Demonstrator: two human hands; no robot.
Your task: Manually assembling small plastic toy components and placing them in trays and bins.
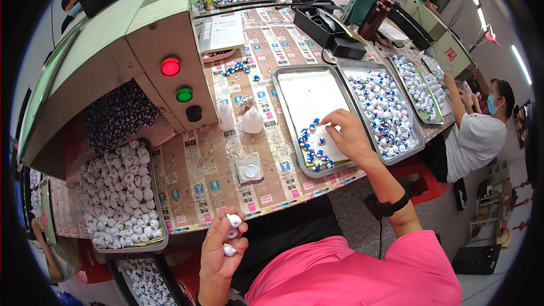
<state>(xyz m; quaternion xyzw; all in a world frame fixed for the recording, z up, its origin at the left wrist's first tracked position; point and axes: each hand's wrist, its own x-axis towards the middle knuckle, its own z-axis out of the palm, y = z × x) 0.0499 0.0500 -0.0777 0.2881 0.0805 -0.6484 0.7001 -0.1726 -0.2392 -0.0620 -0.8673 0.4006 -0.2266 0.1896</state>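
Observation:
My left hand (pixel 222 245) is closed around several small white rounded plastic pieces (pixel 229 249), in front of the table's near edge. They sit between its thumb and fingers. Over a metal tray (pixel 281 103) lined with white, my right hand (pixel 350 135) has its thumb and forefinger drawn together. Whatever lies between those fingertips is too small to make out. Beneath and beside this hand, small blue-and-white pieces (pixel 309 146) are scattered in the near left part of the tray.
A second tray (pixel 419 136) holds many blue-and-white pieces. White pieces (pixel 122 192) fill a tray below the machine (pixel 170 34) with red and green lights. Two white bottles (pixel 252 120) and a small round dish (pixel 250 171) stand mid-table. Co-workers sit around.

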